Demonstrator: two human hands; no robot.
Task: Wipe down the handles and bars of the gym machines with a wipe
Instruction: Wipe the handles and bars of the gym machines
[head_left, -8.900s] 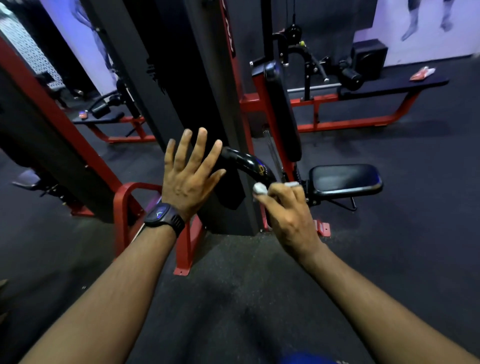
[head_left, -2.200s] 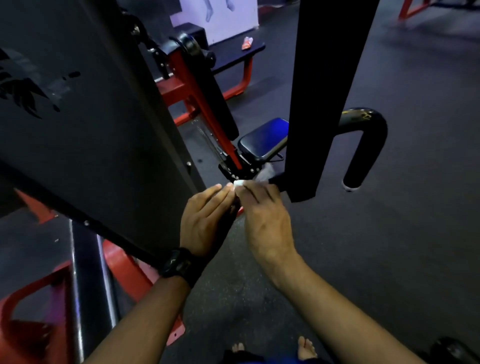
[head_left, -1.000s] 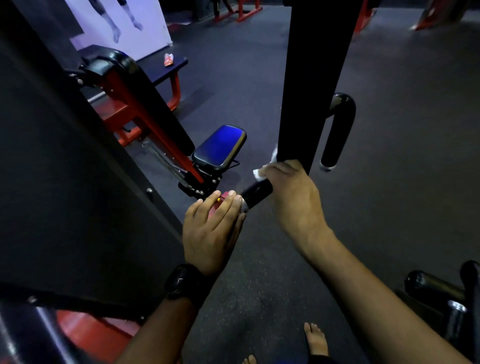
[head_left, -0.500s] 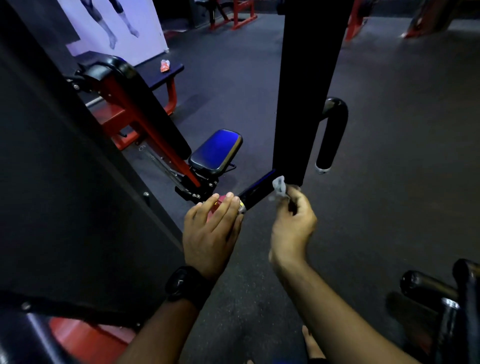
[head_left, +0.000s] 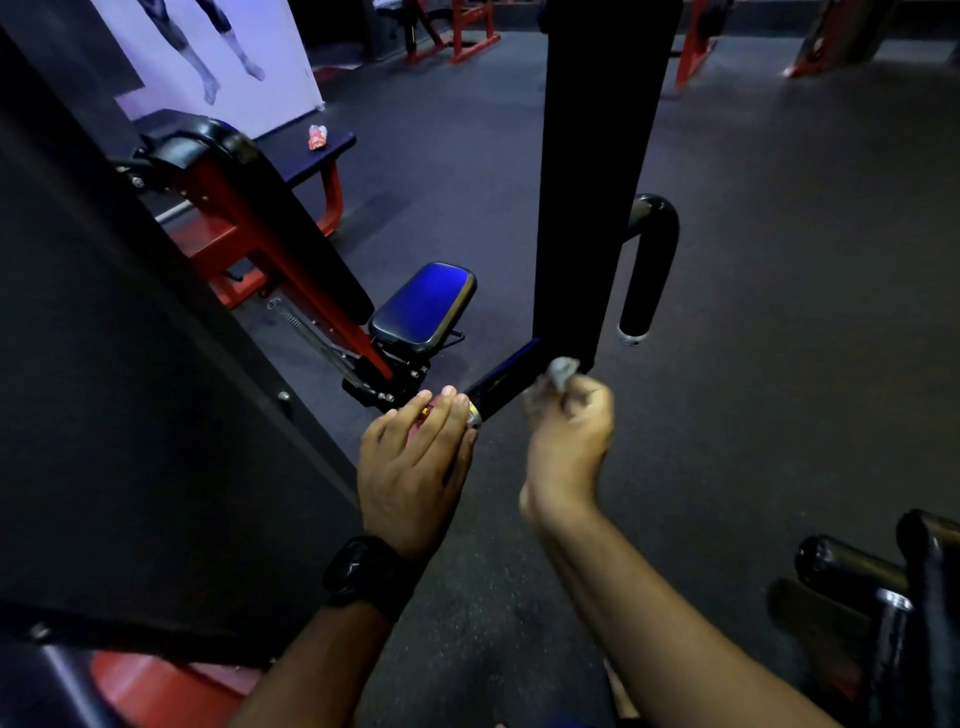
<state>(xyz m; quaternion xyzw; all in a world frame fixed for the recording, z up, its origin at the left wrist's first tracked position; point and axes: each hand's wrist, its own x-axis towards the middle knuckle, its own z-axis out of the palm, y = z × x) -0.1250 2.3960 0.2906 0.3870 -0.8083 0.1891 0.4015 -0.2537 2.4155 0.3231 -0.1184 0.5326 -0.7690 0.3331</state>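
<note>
At the foot of the black upright post (head_left: 597, 182), your right hand (head_left: 569, 431) has come off the short handle (head_left: 506, 376). A second ago it lay over that bar close to the post with the wipe (head_left: 563, 370) under it. Now it sits just beside and below the bar, wrist bent, fingers curled, with the wipe pinched into a small crumpled wad at the fingertips. The wad is up by the post's lower corner; motion blur hides whether it brushes it. Your left hand (head_left: 415, 457) has not moved: the fingers lie fairly straight over the near end of the short handle and press on it rather than wrap it, with the watch (head_left: 363, 571) on that wrist. Something reddish shows between those fingers; can't tell what. Reading: the pass along this bar looks finished or paused, and the bunched wipe suggests you are regripping it or turning a fresh face. The curved handle (head_left: 649, 260) on the far side of the post stands well apart from both hands, so it is probably still to do. The seat pad (head_left: 426, 304) lies beyond the short handle, untouched.
</note>
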